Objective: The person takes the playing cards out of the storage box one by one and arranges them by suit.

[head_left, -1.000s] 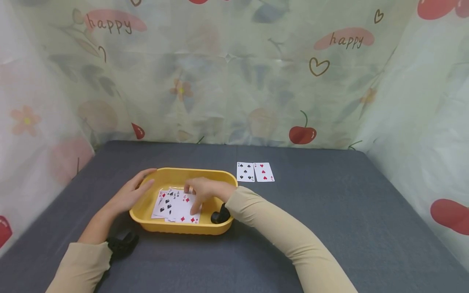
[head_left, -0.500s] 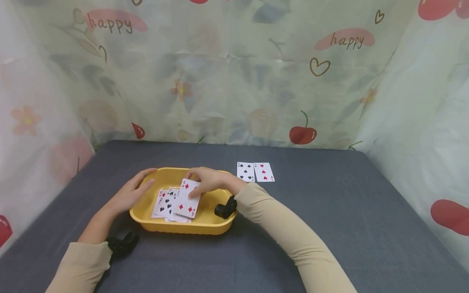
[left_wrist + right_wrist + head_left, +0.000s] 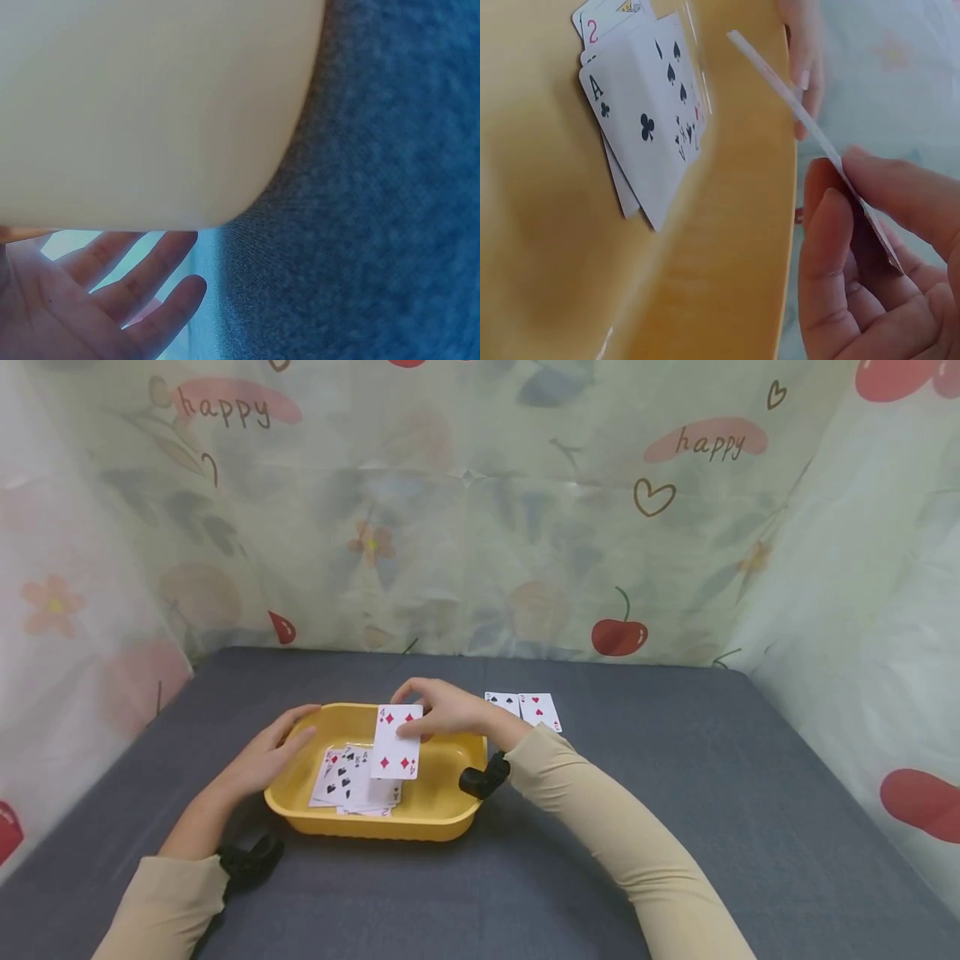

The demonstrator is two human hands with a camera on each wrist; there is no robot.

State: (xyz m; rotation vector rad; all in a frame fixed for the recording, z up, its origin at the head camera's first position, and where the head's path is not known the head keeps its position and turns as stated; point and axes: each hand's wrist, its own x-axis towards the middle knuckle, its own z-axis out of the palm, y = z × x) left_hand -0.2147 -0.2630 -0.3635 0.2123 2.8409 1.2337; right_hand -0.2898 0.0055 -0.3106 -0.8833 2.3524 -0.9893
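Note:
My right hand (image 3: 446, 708) pinches a four of diamonds (image 3: 390, 747) between thumb and fingers, above the right half of a yellow plastic basin (image 3: 442, 831). In the right wrist view the same playing card (image 3: 810, 124) shows almost edge-on. Several loosely overlapping playing cards (image 3: 352, 785) lie in the basin, with an ace of clubs (image 3: 630, 124) on top. At the basin's left end my left hand (image 3: 266, 756) rests against the rim, its thumb over the edge. Its fingers (image 3: 142, 289) look straight and relaxed in the left wrist view, partly hidden by the basin wall.
Two face-up cards lie side by side on the dark cloth behind the basin's right end: a spade card (image 3: 502, 700), partly hidden by my right arm, and a three of hearts (image 3: 540, 712). A patterned curtain (image 3: 465, 527) closes off the back and sides of the table (image 3: 675, 777).
My right hand has picked the four of diamonds off the pile, lifted it and moved up and right with it, uncovering cards beneath. The left hand has stayed on the rim.

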